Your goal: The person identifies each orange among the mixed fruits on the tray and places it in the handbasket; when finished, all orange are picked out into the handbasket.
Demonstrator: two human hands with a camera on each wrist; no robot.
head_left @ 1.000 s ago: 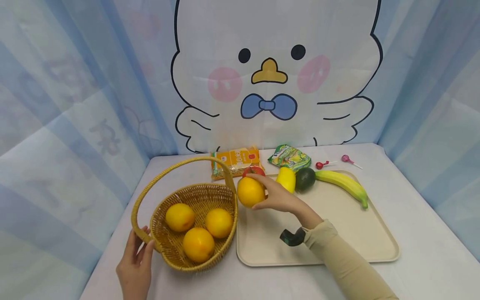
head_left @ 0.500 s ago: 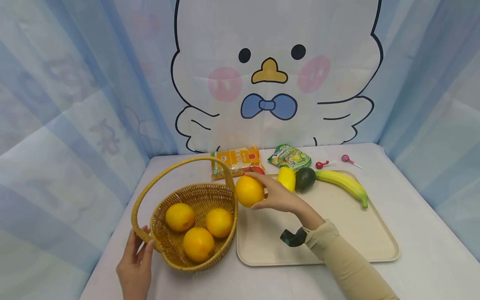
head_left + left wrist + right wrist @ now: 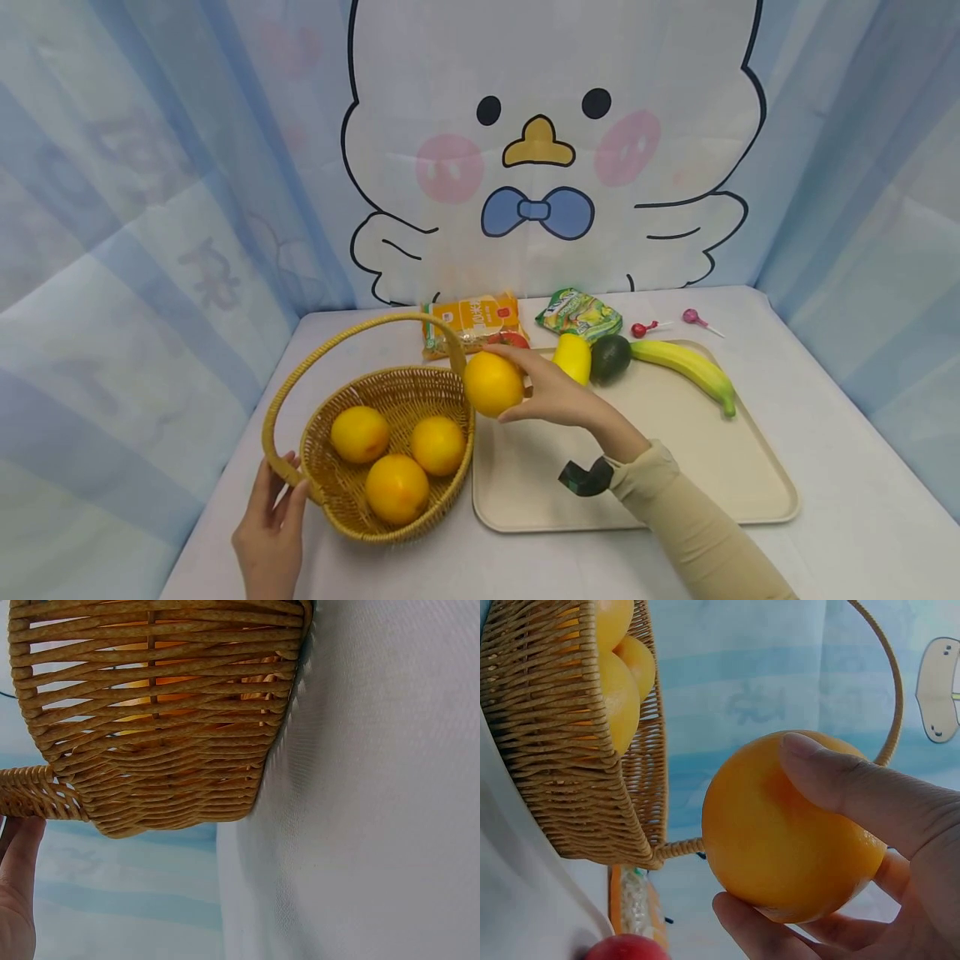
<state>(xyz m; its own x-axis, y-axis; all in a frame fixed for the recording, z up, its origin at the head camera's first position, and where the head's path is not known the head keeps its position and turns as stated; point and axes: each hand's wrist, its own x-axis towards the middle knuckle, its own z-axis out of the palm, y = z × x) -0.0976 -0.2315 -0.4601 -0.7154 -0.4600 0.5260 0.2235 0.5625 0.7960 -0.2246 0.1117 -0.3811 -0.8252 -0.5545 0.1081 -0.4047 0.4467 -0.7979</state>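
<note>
My right hand grips an orange between thumb and fingers, just beside the right rim of a wicker basket. In the right wrist view the held orange is raised clear of the table, in front of the basket's handle. Three more oranges lie inside the basket, one of them the nearest orange. With thumb and fingers my left hand holds the lower left end of the arched handle. Only part of that hand shows in the left wrist view.
A beige tray stands right of the basket. On its far side are a yellow fruit, a dark green avocado and a banana. Behind lie a tomato, an orange packet, a green packet and two lollipops.
My right hand has carried the orange slightly left, towards the basket's rim. The left hand and the basket have stayed in place.
</note>
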